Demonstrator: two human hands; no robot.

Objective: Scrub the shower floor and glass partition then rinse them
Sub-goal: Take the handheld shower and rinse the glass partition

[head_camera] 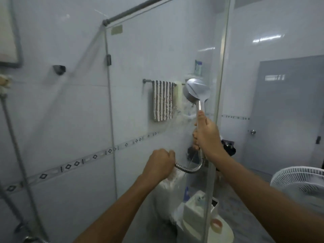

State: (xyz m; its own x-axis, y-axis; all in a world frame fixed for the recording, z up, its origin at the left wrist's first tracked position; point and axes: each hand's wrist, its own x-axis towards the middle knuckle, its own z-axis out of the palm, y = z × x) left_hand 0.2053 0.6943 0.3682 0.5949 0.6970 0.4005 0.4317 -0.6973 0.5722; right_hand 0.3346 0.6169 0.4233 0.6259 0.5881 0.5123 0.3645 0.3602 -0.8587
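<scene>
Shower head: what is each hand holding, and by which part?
The right hand grips the shower head by its handle. The left hand grips the metal hose near its bend.

No legible text was found. The sticker (116, 30) on the glass partition (157, 50), well above the fingers (196, 137), was too blurred to read.

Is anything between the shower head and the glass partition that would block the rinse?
Nothing visible. The right hand holds the shower head facing the glass partition, spray landing on it. The left hand grips the hose lower down, clear of the spray. The striped towel hangs behind the glass.
</scene>
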